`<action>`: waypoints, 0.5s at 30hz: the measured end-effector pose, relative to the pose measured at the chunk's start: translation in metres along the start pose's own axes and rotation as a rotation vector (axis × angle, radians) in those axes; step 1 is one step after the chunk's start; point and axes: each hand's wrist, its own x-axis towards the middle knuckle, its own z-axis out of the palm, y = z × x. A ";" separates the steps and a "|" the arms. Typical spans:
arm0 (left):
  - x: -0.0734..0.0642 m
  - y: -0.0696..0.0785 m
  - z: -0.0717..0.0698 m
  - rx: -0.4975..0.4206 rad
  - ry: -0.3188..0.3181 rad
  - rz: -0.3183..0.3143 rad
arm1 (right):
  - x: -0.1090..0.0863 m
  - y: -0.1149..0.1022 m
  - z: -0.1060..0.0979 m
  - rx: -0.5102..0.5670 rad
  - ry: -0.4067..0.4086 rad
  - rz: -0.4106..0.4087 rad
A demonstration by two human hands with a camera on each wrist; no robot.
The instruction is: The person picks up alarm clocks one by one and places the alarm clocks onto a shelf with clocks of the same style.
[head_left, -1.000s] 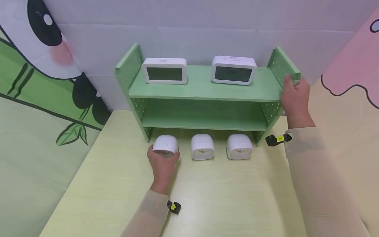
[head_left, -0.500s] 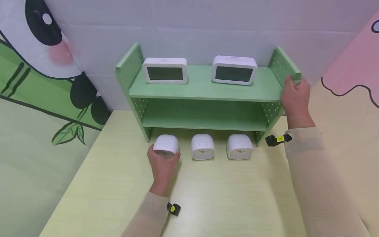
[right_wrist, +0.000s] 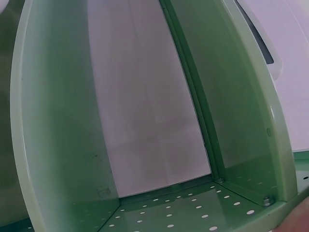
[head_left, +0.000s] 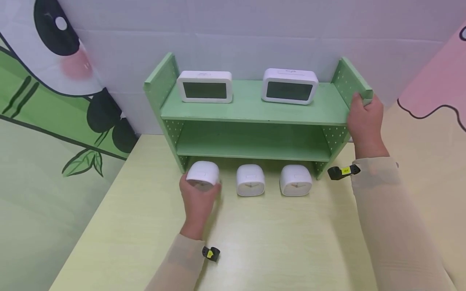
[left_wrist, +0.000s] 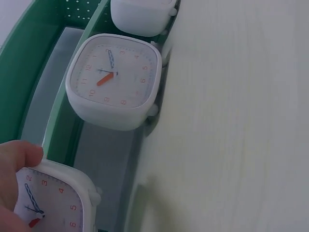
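My left hand (head_left: 198, 204) grips a white rounded alarm clock (head_left: 203, 173) by its sides, in front of the shelf's left end. In the left wrist view a fingertip rests on the top edge of this clock (left_wrist: 53, 198), whose numbered dial partly shows. Two matching alarm clocks, a middle one (head_left: 250, 180) and a right one (head_left: 295, 180), stand to its right on the table. The green two-tier shelf (head_left: 251, 139) stands behind them. With my right hand (head_left: 365, 125) I hold the upper front corner of its right side panel (head_left: 350, 83).
Two white digital clocks, a left one (head_left: 204, 87) and a right one (head_left: 289, 86), stand on the upper board. The pale wooden table (head_left: 276, 238) stretches toward me. A cartoon-printed cloth (head_left: 255, 48) hangs behind the shelf.
My left hand and the clock it grips have shifted slightly away from me, toward the shelf. The right hand keeps its hold on the side panel. The other clocks have stayed in place.
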 end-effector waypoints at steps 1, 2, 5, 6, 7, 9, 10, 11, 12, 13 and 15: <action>0.001 0.001 -0.001 0.001 -0.006 -0.004 | 0.000 0.000 0.000 0.003 -0.002 0.004; 0.001 0.002 -0.003 -0.001 -0.013 -0.009 | 0.000 0.000 0.000 0.009 -0.004 0.009; 0.003 0.005 -0.006 0.001 -0.036 -0.018 | 0.001 -0.001 -0.001 0.008 -0.012 0.012; 0.003 0.006 -0.007 0.002 -0.045 -0.019 | 0.002 -0.001 -0.001 0.007 -0.015 0.015; 0.004 0.007 -0.008 0.001 -0.054 -0.021 | 0.002 -0.001 -0.001 0.018 -0.017 0.022; 0.005 0.010 -0.008 0.002 -0.068 -0.023 | 0.003 -0.001 -0.002 0.037 -0.019 0.036; 0.006 0.012 -0.009 -0.001 -0.074 -0.022 | 0.003 -0.001 -0.002 0.045 -0.019 0.043; 0.006 0.014 -0.010 -0.004 -0.079 -0.018 | 0.003 -0.001 -0.002 0.053 -0.018 0.051; 0.007 0.016 -0.010 -0.007 -0.081 -0.013 | 0.002 -0.001 -0.002 0.057 -0.018 0.056; 0.007 0.018 -0.011 -0.009 -0.084 -0.009 | 0.002 -0.001 -0.002 0.060 -0.018 0.059; 0.008 0.022 -0.014 -0.015 -0.090 0.004 | 0.001 -0.002 -0.001 0.048 -0.018 0.053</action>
